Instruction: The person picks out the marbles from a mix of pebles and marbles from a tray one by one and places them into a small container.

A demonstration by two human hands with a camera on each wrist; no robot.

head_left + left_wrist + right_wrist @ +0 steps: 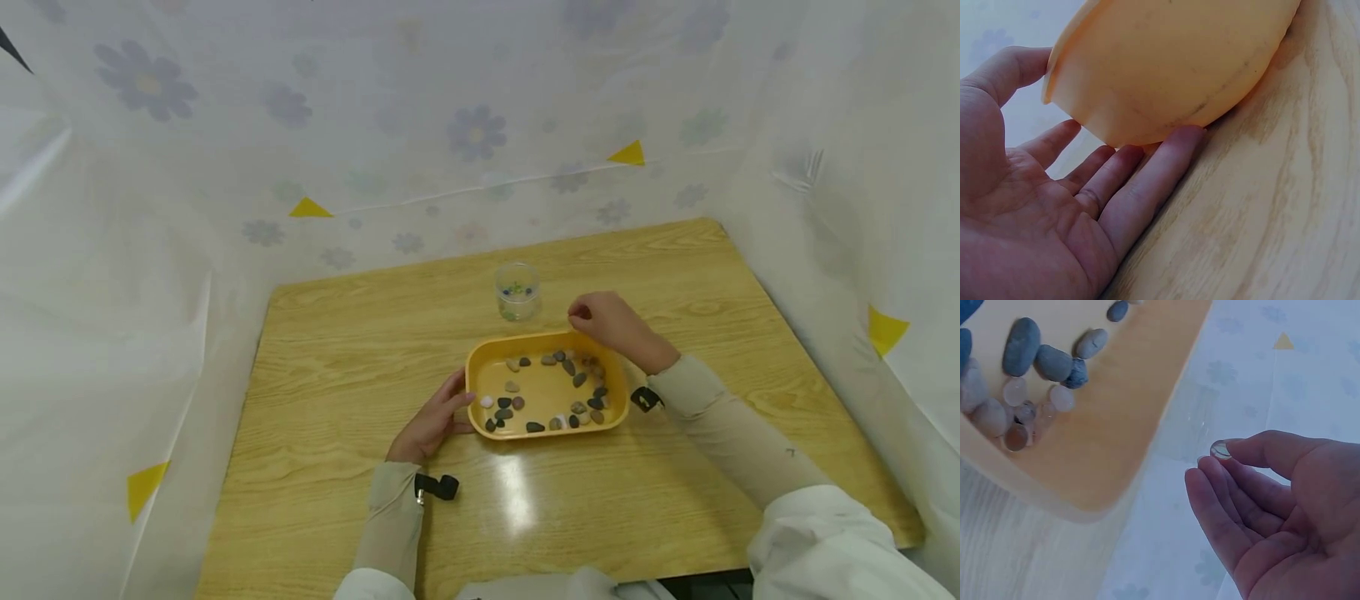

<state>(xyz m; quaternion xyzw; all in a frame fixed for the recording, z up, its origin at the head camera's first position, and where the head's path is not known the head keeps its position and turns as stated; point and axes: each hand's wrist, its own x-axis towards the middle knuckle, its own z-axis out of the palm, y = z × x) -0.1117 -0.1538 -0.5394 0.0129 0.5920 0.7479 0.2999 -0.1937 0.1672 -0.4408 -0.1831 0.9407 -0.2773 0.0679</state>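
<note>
My left hand holds the left end of a yellow plastic tray; in the left wrist view its thumb is at the rim and its fingertips touch the lower wall and underside. Inside the tray lie many pebbles in grey, tan and white, with a few clear glassy rounds by one wall in the right wrist view. Above the tray's far right corner, my right hand pinches a clear glass marble between thumb and fingertips. Beyond the tray stands a clear cup with several coloured marbles in it.
The wooden table carries the tray and the cup. White flowered sheeting hangs behind and at both sides, with yellow tape pieces on it. A black strap sits on the left wrist.
</note>
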